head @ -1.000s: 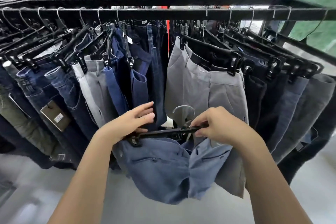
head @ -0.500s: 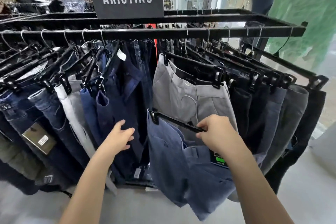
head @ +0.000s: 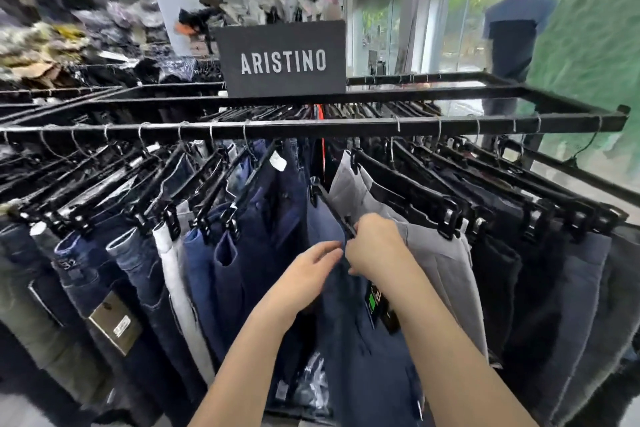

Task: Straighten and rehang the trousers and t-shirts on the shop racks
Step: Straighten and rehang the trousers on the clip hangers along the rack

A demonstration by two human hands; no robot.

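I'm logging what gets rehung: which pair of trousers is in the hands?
The navy pair directly left of the light-grey pair; the right hand grips its hanger, the left hand touches its cloth.

Blues, greys and black along a black rack.

The rack rail [head: 311,130] and clip hangers [head: 408,184] are black; the sign [head: 282,61] on top is charcoal with white letters. At the rack's left end hang olive trousers [head: 20,305], then faded blue jeans [head: 138,270] with a brown card label [head: 114,322], a white pair [head: 173,270] and a deep blue pair [head: 225,270]. Mid-rack, the navy trousers [head: 360,340] carry a black tag [head: 375,302] with a bright green patch, beside pale grey trousers [head: 433,253]. Toward the right end come black trousers [head: 495,270] and slate ones [head: 581,288]. Beyond, a mannequin's t-shirt [head: 516,31] is navy against mottled green sheeting [head: 588,62].
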